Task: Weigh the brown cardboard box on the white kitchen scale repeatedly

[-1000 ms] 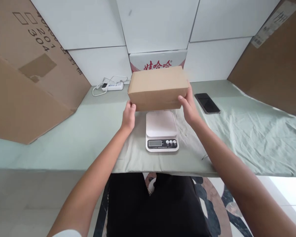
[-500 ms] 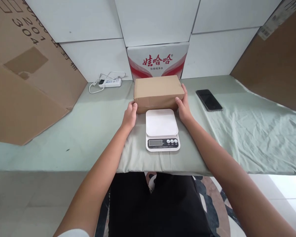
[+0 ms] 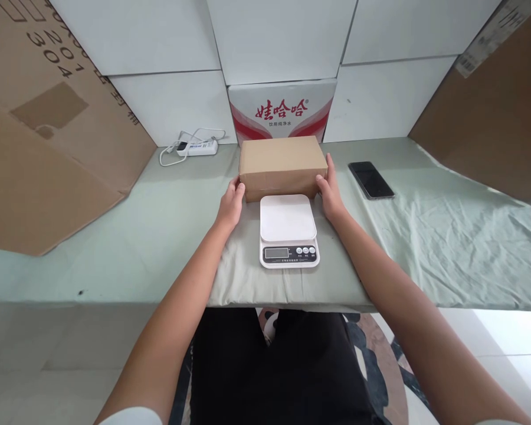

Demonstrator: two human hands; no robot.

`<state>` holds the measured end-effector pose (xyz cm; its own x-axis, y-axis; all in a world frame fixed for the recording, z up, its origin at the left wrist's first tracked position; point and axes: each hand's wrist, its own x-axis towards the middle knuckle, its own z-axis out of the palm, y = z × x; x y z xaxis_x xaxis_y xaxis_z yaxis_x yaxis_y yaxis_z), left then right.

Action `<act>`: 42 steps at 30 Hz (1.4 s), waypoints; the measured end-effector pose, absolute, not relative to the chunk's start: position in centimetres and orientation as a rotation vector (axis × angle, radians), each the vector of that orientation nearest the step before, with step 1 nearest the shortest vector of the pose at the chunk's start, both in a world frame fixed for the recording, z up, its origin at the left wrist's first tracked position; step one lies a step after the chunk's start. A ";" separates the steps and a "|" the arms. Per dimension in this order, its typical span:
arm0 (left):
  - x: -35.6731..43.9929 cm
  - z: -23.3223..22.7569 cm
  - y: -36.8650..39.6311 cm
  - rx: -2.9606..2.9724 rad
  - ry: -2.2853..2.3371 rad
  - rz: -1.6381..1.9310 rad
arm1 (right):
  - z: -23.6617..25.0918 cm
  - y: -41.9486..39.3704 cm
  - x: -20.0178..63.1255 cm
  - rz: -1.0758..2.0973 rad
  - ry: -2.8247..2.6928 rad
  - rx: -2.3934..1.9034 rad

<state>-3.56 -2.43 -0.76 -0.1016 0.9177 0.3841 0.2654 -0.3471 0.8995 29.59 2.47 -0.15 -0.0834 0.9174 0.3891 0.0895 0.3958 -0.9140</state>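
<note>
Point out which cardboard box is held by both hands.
The small closed brown cardboard box behind the white scale, left hand and right hand at its ends; the big cartons lean untouched.

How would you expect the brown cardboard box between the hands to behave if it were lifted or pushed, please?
The cardboard box looks stiff: its faces are flat and its edges crisp. Low and wide, lying flat on the cloth, it seems unlikely to tip or roll. The left hand and right hand press its plain ends, so it could slip if squeezed lightly.
</note>
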 end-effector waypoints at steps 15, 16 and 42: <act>-1.9 2.9 -7.3 1.662 1.150 1.578 | 4.8 -3.1 29.1 0.564 -1.549 -0.865; -1.8 3.1 -7.9 1.671 1.134 1.583 | 5.1 -3.5 29.2 0.545 -1.557 -0.861; -0.7 2.0 -15.2 1.582 1.102 1.564 | 1.2 -10.2 33.2 0.430 -1.686 -1.019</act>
<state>-0.71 -15.16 2.00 -0.0639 0.8922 0.4472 0.1209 -0.4379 0.8909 33.19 -10.21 1.16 -0.0658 0.7971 0.6002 0.4124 0.5694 -0.7111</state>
